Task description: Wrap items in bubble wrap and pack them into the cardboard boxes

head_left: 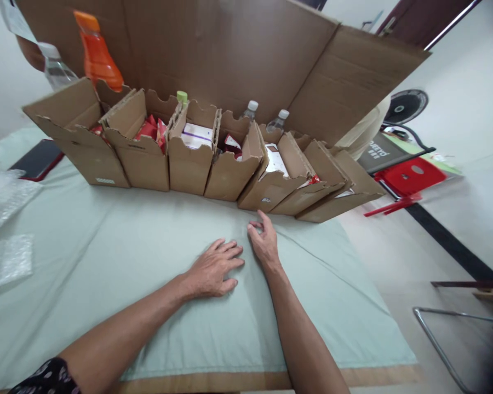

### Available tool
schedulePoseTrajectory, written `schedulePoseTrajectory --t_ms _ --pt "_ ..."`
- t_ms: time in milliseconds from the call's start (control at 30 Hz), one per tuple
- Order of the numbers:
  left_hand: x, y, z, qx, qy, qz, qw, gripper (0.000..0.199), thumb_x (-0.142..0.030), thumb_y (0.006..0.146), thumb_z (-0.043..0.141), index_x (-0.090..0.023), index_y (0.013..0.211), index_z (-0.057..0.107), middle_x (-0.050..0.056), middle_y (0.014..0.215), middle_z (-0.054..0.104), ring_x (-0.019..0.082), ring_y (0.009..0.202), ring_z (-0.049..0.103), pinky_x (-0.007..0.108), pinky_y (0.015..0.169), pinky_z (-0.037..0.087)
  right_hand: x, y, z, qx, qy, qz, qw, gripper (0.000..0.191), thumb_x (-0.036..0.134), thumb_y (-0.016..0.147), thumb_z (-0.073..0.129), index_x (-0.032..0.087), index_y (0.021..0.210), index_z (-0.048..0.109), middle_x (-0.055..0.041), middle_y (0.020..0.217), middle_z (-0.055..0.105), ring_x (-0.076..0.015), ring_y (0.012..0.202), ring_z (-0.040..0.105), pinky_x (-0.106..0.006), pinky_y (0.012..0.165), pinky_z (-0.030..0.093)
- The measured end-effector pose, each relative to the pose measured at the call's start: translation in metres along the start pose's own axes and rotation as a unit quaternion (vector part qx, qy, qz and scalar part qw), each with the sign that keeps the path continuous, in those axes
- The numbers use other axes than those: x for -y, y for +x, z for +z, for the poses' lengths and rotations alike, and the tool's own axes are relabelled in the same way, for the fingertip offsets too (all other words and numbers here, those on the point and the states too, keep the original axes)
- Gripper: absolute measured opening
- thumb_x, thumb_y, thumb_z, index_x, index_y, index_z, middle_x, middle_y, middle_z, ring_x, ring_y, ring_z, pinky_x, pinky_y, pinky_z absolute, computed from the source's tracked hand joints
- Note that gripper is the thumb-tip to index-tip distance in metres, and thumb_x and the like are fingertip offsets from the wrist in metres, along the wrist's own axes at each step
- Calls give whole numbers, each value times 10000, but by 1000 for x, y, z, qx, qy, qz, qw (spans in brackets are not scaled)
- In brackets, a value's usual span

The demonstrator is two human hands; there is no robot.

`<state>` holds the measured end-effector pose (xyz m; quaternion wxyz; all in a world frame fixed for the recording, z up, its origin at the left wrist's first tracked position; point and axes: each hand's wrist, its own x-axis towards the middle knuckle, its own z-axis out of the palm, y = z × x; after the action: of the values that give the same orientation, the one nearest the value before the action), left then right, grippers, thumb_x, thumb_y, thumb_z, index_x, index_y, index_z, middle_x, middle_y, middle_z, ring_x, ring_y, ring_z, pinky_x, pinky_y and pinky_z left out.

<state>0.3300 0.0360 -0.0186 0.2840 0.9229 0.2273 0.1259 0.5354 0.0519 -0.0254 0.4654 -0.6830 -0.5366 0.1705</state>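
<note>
My left hand [217,269] lies flat on the pale green cloth [139,235], its fingers spread and nothing under them that I can see. Just to its right, my right hand [264,241] rests on its side with the fingers loosely bent and apart, holding nothing. Its fingertips come close to the lower front of a cardboard box [254,200] in a row of open-topped boxes. In that box a white packet [275,160] shows. Red packets [151,129] fill another box, and white cartons [197,134] sit in the one beside it.
A tall cardboard panel [213,49] stands behind the row. An orange bottle [98,54] and clear bottles [57,68] rise behind the boxes. At left lie a dark phone-like slab [36,158] and bubble wrap [8,260]. A red stool [411,178] stands beyond the table's right edge.
</note>
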Motion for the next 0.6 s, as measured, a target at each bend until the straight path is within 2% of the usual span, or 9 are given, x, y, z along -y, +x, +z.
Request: schedulePoseTrajectory --t_ms 100,200,267,333,467,567,600 --pt "1 0 1 -9 -4 8 1000 503 -337 852 685 -195 1334 660 137 1579 516 351 1525 384 557 1282 221 33 -2 1 3 22 -27 999 449 417 884 555 151 1232 653 -166 1199 723 -217 941 697 -346 738 577" --pt "2 1 1 -7 -5 5 1000 531 -342 842 695 -188 1349 651 142 1584 510 352 1527 383 567 1281 219 84 16 6 23 43 -109 993 499 371 909 558 195 1376 580 -90 1110 744 -180 865 689 -341 776 580" --pt "3 1 1 -6 -7 1 1000 520 -337 838 697 -194 1337 656 141 1590 503 347 1531 379 574 1279 224 117 40 12 43 4 -154 987 578 308 907 543 234 1479 506 -37 1042 746 -155 748 662 -355 806 573" --pt "5 2 0 -10 -12 0 1000 487 -332 836 697 -209 1307 671 131 1580 517 340 1527 390 578 1273 239 141 67 19 61 -58 -173 981 612 251 886 543 248 1497 501 -14 961 747 -158 690 635 -371 818 560" --pt "8 4 2 -27 -34 -4 999 432 -324 841 681 -204 1256 699 126 1507 596 331 1487 452 576 1265 264 158 103 35 56 -150 -177 971 507 200 837 578 217 1342 619 -15 817 733 -210 726 649 -403 842 535" --pt "10 5 8 -53 -55 11 997 354 -292 810 695 -209 1151 738 113 1420 663 328 1439 506 569 1259 277 161 109 41 32 -169 -167 971 309 202 869 542 215 1148 673 -30 806 724 -227 784 683 -379 841 524" --pt "11 5 11 -80 -70 13 994 320 -275 782 712 -219 1094 751 99 1371 693 320 1399 546 553 1247 309 163 107 40 32 -176 -160 971 252 207 877 536 218 1085 678 -36 810 725 -228 796 690 -367 833 521"
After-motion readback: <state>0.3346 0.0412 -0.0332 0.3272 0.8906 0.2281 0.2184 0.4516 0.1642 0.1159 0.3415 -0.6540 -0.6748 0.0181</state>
